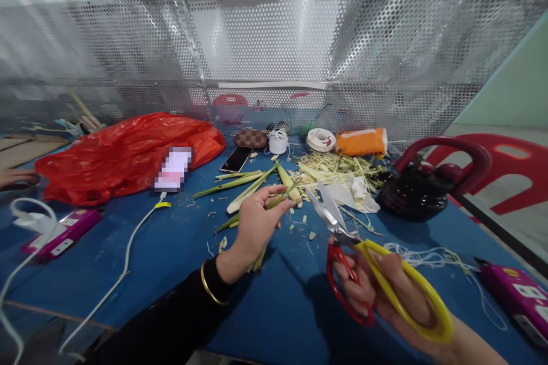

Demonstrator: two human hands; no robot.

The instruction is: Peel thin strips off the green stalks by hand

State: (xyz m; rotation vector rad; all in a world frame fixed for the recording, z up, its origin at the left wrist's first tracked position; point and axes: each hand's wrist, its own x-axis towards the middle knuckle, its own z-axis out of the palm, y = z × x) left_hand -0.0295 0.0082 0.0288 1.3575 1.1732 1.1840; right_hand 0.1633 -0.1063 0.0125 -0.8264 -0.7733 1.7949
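My left hand [256, 219], with a gold bangle at the wrist, pinches a green leafy stalk that looks like corn husk [276, 201]. Its lower end emerges below the palm. In my right hand [391, 296] are scissors [338, 228] with one red and one yellow handle, blades parted and tips pointing up toward the left hand. The blades are apart from the held piece. Just beyond my left hand lie several long green husk pieces [246, 194]. Farther right spreads a pile of shredded yellow-green scraps [342, 166], with crumpled white tissue [362, 195] at its front.
A dark kettle [413, 197] stands at right, near tangled white string [422, 255]. Left are a red plastic bag [128, 137], a lit phone [173, 170] on a cable and a purple power strip [64, 234]. A perforated metal screen [274, 40] borders the blue table. Another person's hand [17, 178] shows far left.
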